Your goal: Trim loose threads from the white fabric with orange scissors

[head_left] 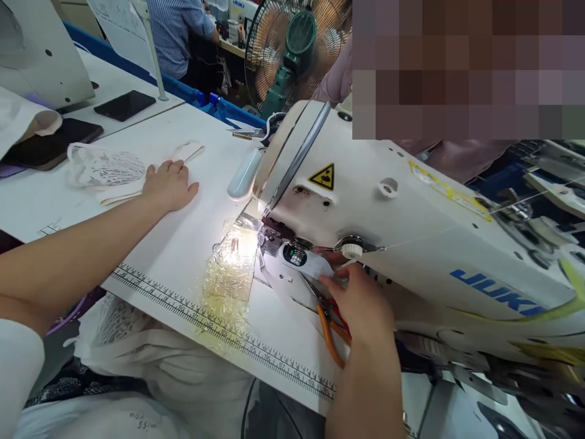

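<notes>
My left hand [170,185] lies flat with fingers spread on a white lace-and-cloth piece [109,167] on the table. At the sewing machine [365,201], my right hand [361,299] reaches beneath the arm, beside a white rounded unit [311,263] behind the needle area. Its thumb and fingers are bent together around something pale that I cannot make out; some fingertips are hidden. Orange-handled scissors [329,332] lie just left of this hand, a red-handled tool [340,314] beside them. Clear tape-like film [228,268] covers the lit patch left of the needle.
A printed ruler [183,310] runs along the table's front edge. Two dark phones [125,105] lie at the left. A pale blue oval object [245,174] rests by the machine head. White cloth [155,347] hangs over my lap. Behind are a fan [297,42] and a person in stripes [171,36].
</notes>
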The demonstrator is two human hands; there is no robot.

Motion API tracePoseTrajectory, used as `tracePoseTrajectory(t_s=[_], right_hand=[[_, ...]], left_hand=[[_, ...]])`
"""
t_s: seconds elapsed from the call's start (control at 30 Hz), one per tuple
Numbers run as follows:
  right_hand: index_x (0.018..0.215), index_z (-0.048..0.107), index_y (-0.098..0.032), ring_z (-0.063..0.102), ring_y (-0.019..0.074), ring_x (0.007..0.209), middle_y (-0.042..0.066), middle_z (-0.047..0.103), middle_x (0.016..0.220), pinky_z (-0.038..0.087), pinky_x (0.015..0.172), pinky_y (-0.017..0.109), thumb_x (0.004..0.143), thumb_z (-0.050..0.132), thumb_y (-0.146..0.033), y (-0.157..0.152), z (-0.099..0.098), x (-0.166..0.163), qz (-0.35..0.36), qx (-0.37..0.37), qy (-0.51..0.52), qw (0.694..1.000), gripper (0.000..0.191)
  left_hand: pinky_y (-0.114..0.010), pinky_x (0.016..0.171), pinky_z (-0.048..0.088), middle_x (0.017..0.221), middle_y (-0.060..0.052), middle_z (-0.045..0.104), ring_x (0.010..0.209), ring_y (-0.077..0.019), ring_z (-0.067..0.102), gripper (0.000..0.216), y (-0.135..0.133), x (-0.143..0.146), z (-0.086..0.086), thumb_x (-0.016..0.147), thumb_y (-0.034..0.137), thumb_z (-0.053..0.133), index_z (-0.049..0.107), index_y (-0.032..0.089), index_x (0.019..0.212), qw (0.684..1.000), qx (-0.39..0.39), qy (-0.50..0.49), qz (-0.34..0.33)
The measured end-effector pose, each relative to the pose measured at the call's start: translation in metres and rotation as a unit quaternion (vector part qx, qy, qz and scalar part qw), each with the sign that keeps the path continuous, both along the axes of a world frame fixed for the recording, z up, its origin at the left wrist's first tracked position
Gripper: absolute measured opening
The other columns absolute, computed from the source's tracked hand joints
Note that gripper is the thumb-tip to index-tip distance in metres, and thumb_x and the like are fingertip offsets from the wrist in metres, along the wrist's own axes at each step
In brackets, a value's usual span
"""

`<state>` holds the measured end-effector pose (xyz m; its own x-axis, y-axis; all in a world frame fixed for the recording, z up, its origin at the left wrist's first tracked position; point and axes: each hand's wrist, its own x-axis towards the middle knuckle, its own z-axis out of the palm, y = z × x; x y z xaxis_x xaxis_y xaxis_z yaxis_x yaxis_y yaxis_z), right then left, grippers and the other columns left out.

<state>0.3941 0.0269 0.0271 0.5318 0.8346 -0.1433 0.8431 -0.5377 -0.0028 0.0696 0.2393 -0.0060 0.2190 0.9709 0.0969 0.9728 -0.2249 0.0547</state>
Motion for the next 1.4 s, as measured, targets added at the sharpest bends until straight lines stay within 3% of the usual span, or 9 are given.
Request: tracePoseTrajectory(t_s=[0.33, 0.63, 1.03, 1.23, 1.4], right_hand=[[0.106, 0.057, -0.022, 0.062, 0.025, 0.093, 0.006, 0.067, 0.105, 0.04, 0.069, 0.031, 0.08, 0.057, -0.04, 0.006, -0.015, 0.009, 0.071, 0.015, 0.053, 0.996, 0.031], [0.106, 0.06, -0.022, 0.06, 0.0257, 0.092, 0.006, 0.067, 0.098, 0.035, 0.064, 0.031, 0.081, 0.056, -0.045, 0.005, -0.014, -0.003, 0.084, 0.033, -0.02, 0.996, 0.034], [0.096, 0.063, -0.018, 0.062, 0.0237, 0.083, 0.008, 0.068, 0.09, 0.037, 0.062, 0.031, 0.087, 0.039, -0.057, 0.006, -0.015, -0.009, 0.103, -0.036, -0.07, 0.992, 0.047], [0.11, 0.061, -0.015, 0.063, 0.0243, 0.088, 0.01, 0.067, 0.101, 0.04, 0.066, 0.033, 0.09, 0.035, -0.055, 0.007, -0.019, -0.01, 0.11, -0.032, -0.095, 0.989, 0.051], [0.108, 0.062, -0.014, 0.064, 0.0253, 0.086, 0.01, 0.068, 0.094, 0.04, 0.066, 0.033, 0.089, 0.04, -0.056, 0.008, -0.023, -0.01, 0.114, -0.004, -0.107, 0.988, 0.051]], left_hand=[[-0.055, 0.106, 0.01, 0.147, -0.022, 0.026, 0.135, -0.0346, 0.018, 0.06, 0.0, 0.003, 0.001, 0.095, 0.04, 0.026, 0.036, -0.004, 0.133, 1.0, -0.018, -0.018, 0.008], [-0.054, 0.106, 0.005, 0.147, -0.024, 0.024, 0.135, -0.0371, 0.016, 0.062, 0.0, 0.002, 0.0, 0.095, 0.04, 0.028, 0.034, -0.009, 0.132, 0.999, -0.025, -0.042, -0.002], [-0.057, 0.107, 0.013, 0.147, -0.021, 0.026, 0.135, -0.0344, 0.019, 0.062, -0.001, 0.003, 0.0, 0.094, 0.042, 0.026, 0.034, -0.003, 0.135, 1.0, -0.02, -0.009, 0.01], [-0.059, 0.105, 0.019, 0.147, -0.02, 0.029, 0.134, -0.0337, 0.023, 0.062, 0.001, 0.002, -0.002, 0.091, 0.041, 0.025, 0.036, -0.001, 0.135, 1.0, -0.01, 0.016, 0.01], [-0.059, 0.104, 0.02, 0.147, -0.02, 0.029, 0.134, -0.0348, 0.024, 0.072, 0.006, 0.0, -0.003, 0.085, 0.047, 0.02, 0.038, -0.003, 0.134, 1.0, -0.009, 0.017, 0.012]])
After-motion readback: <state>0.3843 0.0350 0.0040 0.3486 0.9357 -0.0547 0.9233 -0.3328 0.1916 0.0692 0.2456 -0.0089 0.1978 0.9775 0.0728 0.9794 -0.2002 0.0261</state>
